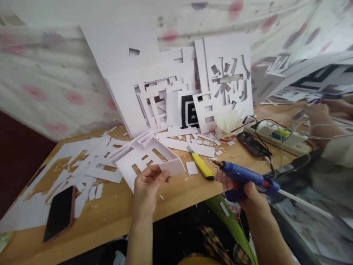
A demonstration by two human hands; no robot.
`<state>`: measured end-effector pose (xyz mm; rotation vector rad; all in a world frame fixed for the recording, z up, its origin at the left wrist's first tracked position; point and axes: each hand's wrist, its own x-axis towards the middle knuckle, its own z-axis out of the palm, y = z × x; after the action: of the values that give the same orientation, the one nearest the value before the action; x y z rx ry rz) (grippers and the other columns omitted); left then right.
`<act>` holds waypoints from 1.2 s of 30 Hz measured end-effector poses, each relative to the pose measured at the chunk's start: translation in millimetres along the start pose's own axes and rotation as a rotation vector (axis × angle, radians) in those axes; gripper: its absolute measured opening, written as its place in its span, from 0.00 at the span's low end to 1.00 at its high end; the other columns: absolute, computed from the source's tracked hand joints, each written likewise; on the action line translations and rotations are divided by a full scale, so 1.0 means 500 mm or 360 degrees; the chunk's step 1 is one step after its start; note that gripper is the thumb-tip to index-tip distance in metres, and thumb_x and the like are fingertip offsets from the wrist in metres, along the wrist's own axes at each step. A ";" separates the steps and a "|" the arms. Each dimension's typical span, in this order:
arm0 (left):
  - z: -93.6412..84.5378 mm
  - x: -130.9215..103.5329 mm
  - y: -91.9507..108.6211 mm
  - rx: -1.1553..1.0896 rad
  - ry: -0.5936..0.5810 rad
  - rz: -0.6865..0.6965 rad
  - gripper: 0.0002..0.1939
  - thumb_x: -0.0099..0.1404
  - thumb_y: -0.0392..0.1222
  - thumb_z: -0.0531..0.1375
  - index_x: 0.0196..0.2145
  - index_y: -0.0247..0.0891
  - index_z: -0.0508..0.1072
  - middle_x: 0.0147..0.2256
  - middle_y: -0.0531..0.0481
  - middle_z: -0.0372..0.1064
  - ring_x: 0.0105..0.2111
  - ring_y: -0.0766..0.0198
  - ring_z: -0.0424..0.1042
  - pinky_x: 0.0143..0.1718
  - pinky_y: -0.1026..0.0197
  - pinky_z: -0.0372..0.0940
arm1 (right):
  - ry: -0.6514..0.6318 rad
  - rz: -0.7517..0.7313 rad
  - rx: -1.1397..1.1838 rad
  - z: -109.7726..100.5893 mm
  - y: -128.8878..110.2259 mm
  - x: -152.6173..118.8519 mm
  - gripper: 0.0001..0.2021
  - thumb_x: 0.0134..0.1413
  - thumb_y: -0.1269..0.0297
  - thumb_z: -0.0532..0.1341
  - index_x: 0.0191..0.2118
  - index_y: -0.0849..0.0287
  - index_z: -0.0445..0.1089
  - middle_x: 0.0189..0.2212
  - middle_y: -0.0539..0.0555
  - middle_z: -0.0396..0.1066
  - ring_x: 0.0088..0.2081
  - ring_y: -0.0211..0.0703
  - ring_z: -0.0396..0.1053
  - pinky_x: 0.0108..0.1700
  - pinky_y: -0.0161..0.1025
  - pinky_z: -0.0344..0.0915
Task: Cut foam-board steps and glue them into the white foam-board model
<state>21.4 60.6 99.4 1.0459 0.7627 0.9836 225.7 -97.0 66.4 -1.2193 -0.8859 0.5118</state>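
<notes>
My left hand [151, 184] pinches the near edge of a white foam-board piece [154, 151] that has cut-out slots and upright strips along its edges. The piece is tilted over the wooden table. In my right hand [248, 198] is a blue hot glue gun [242, 173], its tip pointing left and a long white glue stick coming out of its back. Between the two hands, a yellow utility knife [202, 165] lies on the table beside a small white square [192, 168].
White board scraps [93, 165] spread over the left side, with a black phone [60, 213] in front. Large cut boards [179, 70] lean at the back. A paper cup [227, 131], another phone [253, 144] and a power strip [289, 141] with cables stand right. A co-worker's hands [320, 114] are far right.
</notes>
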 end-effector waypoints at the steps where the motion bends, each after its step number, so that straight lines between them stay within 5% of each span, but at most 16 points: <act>1: 0.005 -0.011 -0.004 -0.0033 -0.0001 -0.0024 0.16 0.43 0.46 0.76 0.28 0.37 0.79 0.25 0.51 0.77 0.23 0.69 0.73 0.28 0.68 0.70 | -0.0006 0.0040 0.0028 0.011 0.002 -0.002 0.32 0.46 0.27 0.56 0.19 0.54 0.67 0.15 0.51 0.61 0.18 0.42 0.59 0.24 0.43 0.64; 9: 0.016 -0.056 -0.004 -0.0002 0.0000 -0.0118 0.12 0.44 0.43 0.76 0.26 0.39 0.80 0.24 0.53 0.76 0.24 0.69 0.73 0.29 0.70 0.70 | -0.0008 0.0163 0.0039 0.065 -0.024 -0.019 0.34 0.48 0.27 0.56 0.18 0.57 0.70 0.13 0.51 0.65 0.14 0.37 0.57 0.21 0.38 0.62; 13: 0.027 -0.068 0.005 0.0021 0.0004 -0.0122 0.12 0.44 0.42 0.76 0.26 0.40 0.79 0.24 0.53 0.76 0.25 0.69 0.73 0.30 0.69 0.70 | 0.0151 0.0205 0.0045 0.085 -0.038 -0.019 0.34 0.44 0.26 0.57 0.17 0.57 0.68 0.11 0.51 0.63 0.11 0.34 0.51 0.13 0.35 0.51; 18: 0.033 -0.074 0.011 -0.0003 0.0037 -0.0133 0.12 0.43 0.41 0.76 0.25 0.40 0.79 0.24 0.53 0.76 0.25 0.67 0.73 0.31 0.67 0.71 | 0.0183 0.0231 0.0061 0.081 -0.037 -0.021 0.32 0.43 0.27 0.59 0.26 0.56 0.72 0.11 0.49 0.65 0.12 0.39 0.58 0.16 0.38 0.59; 26: 0.019 -0.069 -0.005 -0.0005 0.0009 -0.0085 0.14 0.43 0.45 0.76 0.26 0.39 0.79 0.24 0.52 0.75 0.24 0.68 0.72 0.29 0.69 0.70 | 0.0104 0.0291 0.0086 0.074 -0.036 -0.034 0.31 0.43 0.27 0.60 0.21 0.55 0.68 0.12 0.50 0.66 0.15 0.41 0.62 0.19 0.38 0.61; 36: -0.002 -0.075 -0.007 -0.0005 0.0056 0.0023 0.12 0.45 0.45 0.75 0.27 0.42 0.79 0.24 0.53 0.76 0.25 0.67 0.72 0.30 0.66 0.71 | 0.0004 0.0135 0.0143 0.083 -0.029 -0.036 0.30 0.46 0.30 0.61 0.29 0.57 0.75 0.10 0.47 0.62 0.11 0.37 0.55 0.14 0.36 0.53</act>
<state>7.3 25.9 97.9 1.0347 0.7834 1.0175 179.9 -90.6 78.4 -1.1787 -0.8036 0.6116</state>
